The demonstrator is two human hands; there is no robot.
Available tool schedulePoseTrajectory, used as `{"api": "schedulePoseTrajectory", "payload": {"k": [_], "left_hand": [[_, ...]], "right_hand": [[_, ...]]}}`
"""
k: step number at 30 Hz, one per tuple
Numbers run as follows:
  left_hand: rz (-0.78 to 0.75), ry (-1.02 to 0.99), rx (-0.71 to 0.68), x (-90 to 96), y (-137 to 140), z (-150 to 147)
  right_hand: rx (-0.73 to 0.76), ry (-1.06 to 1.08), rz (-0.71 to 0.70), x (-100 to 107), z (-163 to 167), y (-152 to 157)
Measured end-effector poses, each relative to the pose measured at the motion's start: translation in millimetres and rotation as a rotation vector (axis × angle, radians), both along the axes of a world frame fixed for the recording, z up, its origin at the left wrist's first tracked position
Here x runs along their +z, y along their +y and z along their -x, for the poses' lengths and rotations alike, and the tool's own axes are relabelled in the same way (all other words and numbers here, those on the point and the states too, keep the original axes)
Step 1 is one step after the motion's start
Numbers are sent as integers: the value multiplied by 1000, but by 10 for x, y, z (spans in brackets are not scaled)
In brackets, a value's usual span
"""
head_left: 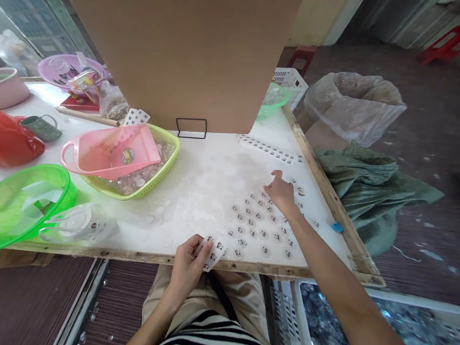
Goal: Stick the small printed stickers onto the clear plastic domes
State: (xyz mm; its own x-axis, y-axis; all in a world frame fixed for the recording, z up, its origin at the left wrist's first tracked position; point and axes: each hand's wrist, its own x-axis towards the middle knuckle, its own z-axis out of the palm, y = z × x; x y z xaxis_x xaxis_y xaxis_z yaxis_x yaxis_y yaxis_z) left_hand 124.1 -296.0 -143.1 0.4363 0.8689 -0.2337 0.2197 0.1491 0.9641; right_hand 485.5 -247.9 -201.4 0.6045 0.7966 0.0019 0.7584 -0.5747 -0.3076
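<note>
I have my left grip (pixel 190 261) closed at the near edge of the desk (pixel 201 177), thumb on top, pinching a small sticker sheet (pixel 214 254) that juts out to its right with a few printed motifs showing. My right grip (pixel 282 191) reaches ahead and to the right of the left 1, palm down over the desk; its thumb and forefinger stand parted, and I see nothing between them, though a lone sticker on a fingertip would be too small for me to tell.

The clear discs (pixel 263 234), most with 1 motif each, lie in loose rows between the 2 grips, mainly to the left of and nearer me than the right grip. A longer sticker strip (pixel 266 148) lies flat just beyond the right grip. Well off to the left of and beyond the left grip, a pink tray (pixel 97 160) rests over a yellow-green basket (pixel 158 179) of clear pieces.

I judge the step in hand to be setting stickers on discs, 1 at a time, with the left grip serving as holder. The next move, as I read it, calls for bringing the right grip back to the sheet, peeling 1 motif cleanly, and lowering it onto a bare disc without nudging its neighbours.
</note>
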Motion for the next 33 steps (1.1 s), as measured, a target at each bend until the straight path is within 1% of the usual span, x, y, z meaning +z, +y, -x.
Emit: {"api": "schedulePoseTrajectory", "payload": {"k": [2,3,6,8,11,15,23,28,29,31,32,33], "left_hand": [[2,1,-5,-6,5,6],[5,4,-8,-11,7,13],[4,22,-9,-18,9,38],[1,32,-9,-8,5,44],[8,29,-16,27,-1,27],[7,28,-17,66,10,-1],[-7,51,-10,67,30,-2],[-15,39,6,83,30,7],[-13,34,10,86,32,10],[-8,25,24,89,37,11],[-4,22,34,88,39,6],[1,20,44,86,40,-3]], "right_hand": [[-12,-58,-20,22,-61,-6],[-34,-46,-54,32,-118,-12],[-137,134,-171,56,-337,-32],[-171,253,-200,58,-458,-39],[-167,337,-173,44,-526,-37],[-166,366,-157,24,-485,-15],[-182,270,-85,29,-351,52],[-217,186,2,150,-307,5],[-214,182,-23,193,-260,-29],[-181,224,-161,294,-56,-143],[-142,280,-250,351,114,-225],[-80,382,-322,412,326,-319]]}}
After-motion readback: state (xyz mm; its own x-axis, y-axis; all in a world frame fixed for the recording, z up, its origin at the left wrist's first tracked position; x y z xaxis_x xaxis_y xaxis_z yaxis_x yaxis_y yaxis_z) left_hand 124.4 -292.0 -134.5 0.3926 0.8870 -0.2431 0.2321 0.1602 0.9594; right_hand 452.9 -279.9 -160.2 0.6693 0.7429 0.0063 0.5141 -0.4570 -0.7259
